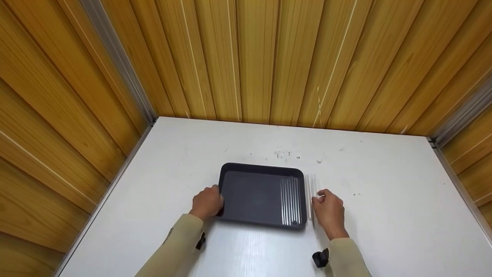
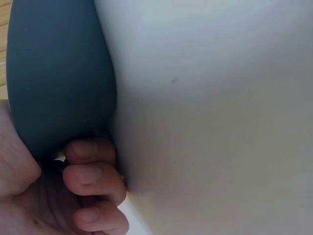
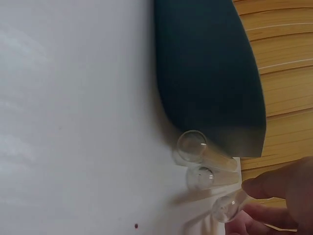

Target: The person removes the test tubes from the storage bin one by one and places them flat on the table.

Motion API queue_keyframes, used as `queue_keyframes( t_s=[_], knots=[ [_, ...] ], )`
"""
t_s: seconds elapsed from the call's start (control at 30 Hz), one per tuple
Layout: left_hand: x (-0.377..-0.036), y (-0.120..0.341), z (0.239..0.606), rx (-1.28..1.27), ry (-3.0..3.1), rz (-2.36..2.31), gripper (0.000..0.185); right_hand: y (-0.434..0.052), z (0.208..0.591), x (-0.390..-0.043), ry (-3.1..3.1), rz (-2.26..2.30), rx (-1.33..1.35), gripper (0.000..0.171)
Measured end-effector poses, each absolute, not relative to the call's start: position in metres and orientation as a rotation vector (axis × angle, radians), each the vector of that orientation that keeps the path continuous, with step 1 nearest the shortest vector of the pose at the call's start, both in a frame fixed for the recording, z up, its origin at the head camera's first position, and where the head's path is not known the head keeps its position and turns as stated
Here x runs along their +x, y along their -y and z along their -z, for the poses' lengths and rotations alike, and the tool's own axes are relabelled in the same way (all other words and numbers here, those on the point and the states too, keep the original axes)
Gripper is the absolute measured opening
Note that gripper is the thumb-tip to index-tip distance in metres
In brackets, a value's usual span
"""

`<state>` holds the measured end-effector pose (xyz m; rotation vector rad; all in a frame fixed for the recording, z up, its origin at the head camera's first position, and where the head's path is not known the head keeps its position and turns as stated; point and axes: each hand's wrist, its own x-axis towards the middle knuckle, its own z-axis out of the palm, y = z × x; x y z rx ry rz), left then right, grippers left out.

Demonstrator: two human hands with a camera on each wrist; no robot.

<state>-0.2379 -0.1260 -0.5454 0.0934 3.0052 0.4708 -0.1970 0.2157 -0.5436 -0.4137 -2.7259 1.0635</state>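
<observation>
Looking for print first, I find no readable writing on anything from where I sit — the scuff marks [image 1: 283, 154] on the white table [image 1: 384, 200] beyond the tray are only smudges. The dark rectangular tray [image 1: 251, 194] sits flat near the middle of the table and holds a row of clear glass tubes [image 1: 290, 202] lying side by side against its right wall; the rest of its floor is bare.

My left hand [image 1: 207, 202] grips the tray's left rim, fingers [image 2: 90, 171] curled under the edge in the left wrist view, thumb side on top.

My right hand [image 1: 328, 209] is just off the tray's right wall, where a few more loose test tubes [image 1: 311, 192] lie on the table alongside the tray. In the right wrist view three rounded tube ends [image 3: 203, 166] show — two lying against the tray's outer wall, the third tube [image 3: 227, 208] pinched between my fingertips [image 3: 266, 188] and lifted slightly at that end.

Wood-panelled walls [image 1: 253, 57] close in the table on three sides.
</observation>
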Motion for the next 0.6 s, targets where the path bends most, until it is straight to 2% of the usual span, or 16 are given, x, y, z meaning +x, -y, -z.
queue_keyframes(
  t_s=[0.6],
  knots=[
    [-0.2371,0.1267,0.5443,0.113,-2.994,-0.481,0.019,-0.2165,0.55,-0.202,2.753,-1.089,-0.422,0.023]
  ],
)
